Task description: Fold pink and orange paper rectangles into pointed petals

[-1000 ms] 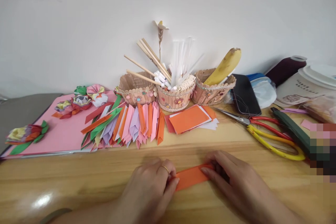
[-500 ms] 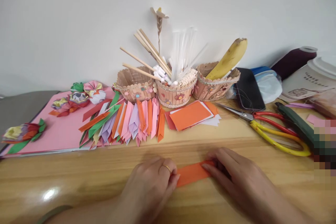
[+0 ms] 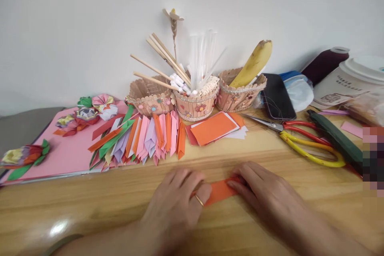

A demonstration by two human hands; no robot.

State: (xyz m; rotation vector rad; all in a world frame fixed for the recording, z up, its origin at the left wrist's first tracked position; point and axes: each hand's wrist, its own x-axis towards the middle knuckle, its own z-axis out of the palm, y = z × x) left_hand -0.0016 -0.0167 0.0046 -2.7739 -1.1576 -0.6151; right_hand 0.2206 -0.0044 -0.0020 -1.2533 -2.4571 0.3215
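A folded strip of orange paper [image 3: 221, 192] lies on the wooden table between my two hands. My left hand [image 3: 178, 200], with a ring on one finger, is curled over the strip's left end, its bent finger pressing there. Thumb and fingers of my right hand [image 3: 264, 190] pinch the right end, hiding it. Just beyond lies a small stack of orange, white and red paper rectangles [image 3: 213, 129]. Left of that stack is a row of folded paper pieces [image 3: 150, 140] in orange, pink, purple and green.
Three decorated baskets [image 3: 196, 108] stand by the wall, holding sticks, clear tubes and a banana [image 3: 253, 64]. To the right lie scissors [image 3: 315, 156], a dark phone [image 3: 277, 96], a green tool [image 3: 336, 140] and a white cup [image 3: 348, 82]. Paper flowers [image 3: 87, 114] rest on pink sheets [image 3: 72, 156].
My left hand has slid right and forward along the strip, its fingers now more bent over it. My right hand keeps its pinch. The view has shifted slightly.
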